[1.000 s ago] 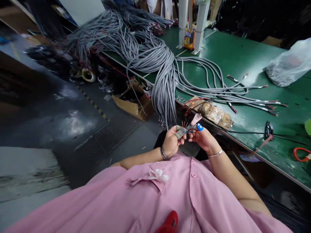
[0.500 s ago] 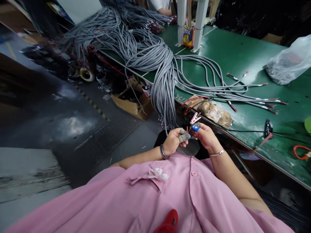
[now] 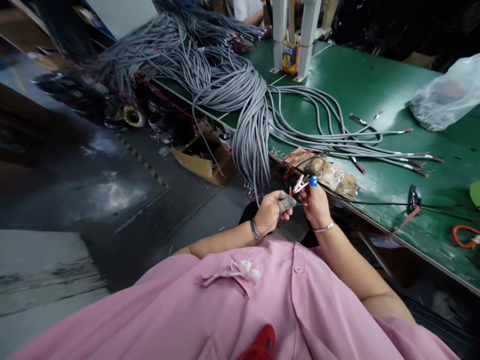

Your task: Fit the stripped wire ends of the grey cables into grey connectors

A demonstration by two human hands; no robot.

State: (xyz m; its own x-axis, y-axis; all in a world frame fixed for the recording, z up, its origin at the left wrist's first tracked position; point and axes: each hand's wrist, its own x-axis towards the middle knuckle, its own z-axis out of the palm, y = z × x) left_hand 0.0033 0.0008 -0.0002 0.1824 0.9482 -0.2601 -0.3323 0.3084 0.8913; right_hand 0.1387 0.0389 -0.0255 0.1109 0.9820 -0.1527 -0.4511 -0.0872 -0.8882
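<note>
My left hand, with grey coverings on its fingers, is closed around the end of a cable. Thin coloured wires stick up from its grip, and a blue wire points right. My right hand has a blue cover on the thumb. Its thumb and fingers close at the arms of a pink clip by the table edge; its fingertips are partly hidden. Just beyond the clip lies a taped cardboard piece with red and black wires.
Grey cables lie heaped across the green table and hang over its edge. A clear plastic bag and orange-handled tool are at right. An open cardboard box stands below. Another person's arm shows at the back.
My right hand has left the wires by my left hand and moved up and right to the pink clip. My left hand keeps its hold, barely shifted.
</note>
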